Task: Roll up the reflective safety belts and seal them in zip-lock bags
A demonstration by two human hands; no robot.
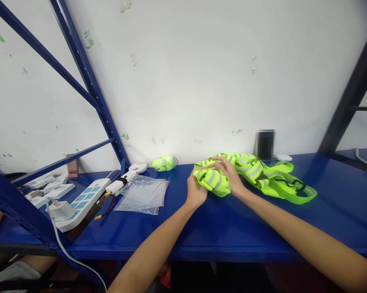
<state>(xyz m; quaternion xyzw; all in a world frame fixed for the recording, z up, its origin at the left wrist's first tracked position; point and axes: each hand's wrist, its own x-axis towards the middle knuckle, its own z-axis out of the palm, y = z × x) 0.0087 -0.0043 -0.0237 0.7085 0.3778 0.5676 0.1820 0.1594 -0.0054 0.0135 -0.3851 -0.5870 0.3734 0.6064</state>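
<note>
A neon yellow reflective vest with silver bands is bunched into a compact bundle between my two hands, just over the blue table. My left hand wraps its left side, thumb and fingers closed on the fabric. From the right, my right hand curves over the top and far side of the bundle, fingertips close to those of my left hand. Right behind lies a loose heap of more reflective vests, with straps trailing to the right. Whether the bundle joins this heap is hidden by my hands.
Clear zip bags lie left of my hands, beside a white handheld fan and a power strip. A wrapped yellow bundle rests by the wall. Blue rack posts rise at left. Another person's legs show lower left.
</note>
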